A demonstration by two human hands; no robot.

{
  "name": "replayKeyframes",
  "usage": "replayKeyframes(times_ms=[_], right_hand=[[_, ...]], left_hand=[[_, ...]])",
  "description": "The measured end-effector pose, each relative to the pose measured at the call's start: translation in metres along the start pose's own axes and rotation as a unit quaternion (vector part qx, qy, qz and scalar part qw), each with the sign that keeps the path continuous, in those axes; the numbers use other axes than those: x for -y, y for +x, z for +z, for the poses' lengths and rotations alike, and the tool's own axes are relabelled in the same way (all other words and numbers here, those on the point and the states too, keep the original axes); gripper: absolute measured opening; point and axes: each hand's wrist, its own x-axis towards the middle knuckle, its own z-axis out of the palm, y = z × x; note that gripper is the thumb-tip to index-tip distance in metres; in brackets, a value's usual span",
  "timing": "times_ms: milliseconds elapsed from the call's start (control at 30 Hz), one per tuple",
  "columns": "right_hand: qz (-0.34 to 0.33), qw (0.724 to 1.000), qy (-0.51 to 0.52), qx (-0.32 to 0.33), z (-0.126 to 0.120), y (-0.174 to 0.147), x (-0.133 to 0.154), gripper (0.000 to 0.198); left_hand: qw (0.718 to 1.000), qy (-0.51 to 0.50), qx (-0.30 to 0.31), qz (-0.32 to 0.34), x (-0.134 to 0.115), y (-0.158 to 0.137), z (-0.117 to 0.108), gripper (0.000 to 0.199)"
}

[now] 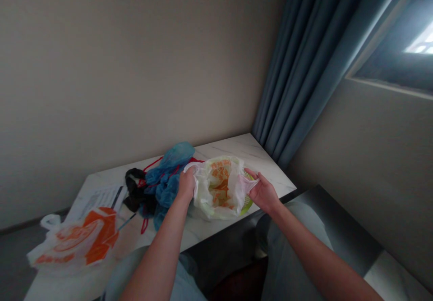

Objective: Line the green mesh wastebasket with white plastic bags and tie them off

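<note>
A white plastic bag [203,197] with orange print is spread with its mouth toward me, and it sits over a green mesh basket [246,205], mostly hidden by the bag. My left hand [186,184] is closed on the bag's left handle. On the other side my right hand [265,193] pinches the right handle, stretching it outward beside the basket's rim. Just left of my left hand lies a heap of crumpled blue plastic bags [165,179] with red drawstrings. A black crumpled bag [135,186] touches that heap.
At the left of the white marbled table [233,145] lies another white bag with orange print [81,238], partly over a printed sheet [99,199]. A thin blue stick [127,220] is beside it. A blue curtain [297,66] hangs at the right corner. My knees are below the table edge.
</note>
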Motion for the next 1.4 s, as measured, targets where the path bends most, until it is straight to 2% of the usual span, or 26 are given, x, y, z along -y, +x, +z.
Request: replayKeyframes(times_ms=[100,233,333,433,533,633,700,767,867,967,1033,1133,1200,1300,1400], right_hand=[[-0.024,1.0,-0.014,0.011,0.003,-0.007,0.006,0.038],[-0.09,0.993,-0.069,-0.03,0.001,-0.012,0.004,0.034],[-0.148,0.979,-0.111,-0.09,-0.002,-0.009,-0.001,0.028],[-0.184,0.964,-0.144,-0.126,0.0,-0.003,-0.001,0.023],[-0.195,0.947,-0.199,-0.16,0.008,0.003,0.006,0.026],[-0.192,0.908,-0.285,-0.242,0.022,0.013,0.02,0.036],[-0.189,0.881,-0.33,-0.282,0.033,0.023,0.029,0.041],[-0.191,0.871,-0.365,-0.27,0.041,0.034,0.035,0.042],[-0.207,0.853,-0.413,-0.244,0.046,0.047,0.033,0.041],[-0.231,0.829,-0.457,-0.224,0.042,0.052,0.026,0.033],[-0.238,0.82,-0.475,-0.213,0.037,0.054,0.022,0.029],[-0.235,0.825,-0.474,-0.2,0.03,0.06,0.02,0.037],[-0.216,0.847,-0.451,-0.18,0.028,0.066,0.019,0.046],[-0.175,0.884,-0.405,-0.152,0.026,0.074,0.015,0.057],[-0.148,0.904,-0.369,-0.156,0.027,0.079,0.008,0.058]], left_hand=[[0.998,-0.034,0.024,-0.037,-0.008,-0.003,0.002,0.032],[0.996,-0.012,0.078,-0.034,-0.013,-0.005,0.0,0.03],[0.99,0.104,0.092,0.024,-0.014,-0.005,-0.006,0.034],[0.966,0.232,0.083,0.074,-0.017,-0.006,-0.017,0.034],[0.939,0.321,0.089,0.085,-0.023,-0.008,-0.031,0.027],[0.917,0.38,0.085,0.091,-0.029,-0.009,-0.044,0.02],[0.926,0.359,0.064,0.101,-0.031,-0.009,-0.05,0.025],[0.949,0.299,0.052,0.089,-0.031,-0.008,-0.052,0.025],[0.986,0.152,0.06,0.018,-0.028,-0.008,-0.048,0.024],[0.996,0.025,0.081,-0.033,-0.025,-0.012,-0.039,0.031],[0.993,-0.015,0.109,-0.044,-0.023,-0.015,-0.032,0.043],[0.988,-0.022,0.149,-0.018,-0.022,-0.019,-0.025,0.052],[0.984,-0.002,0.175,0.017,-0.022,-0.02,-0.022,0.057],[0.975,0.052,0.202,0.071,-0.021,-0.019,-0.021,0.075],[0.965,0.103,0.209,0.117,-0.02,-0.017,-0.023,0.083]])
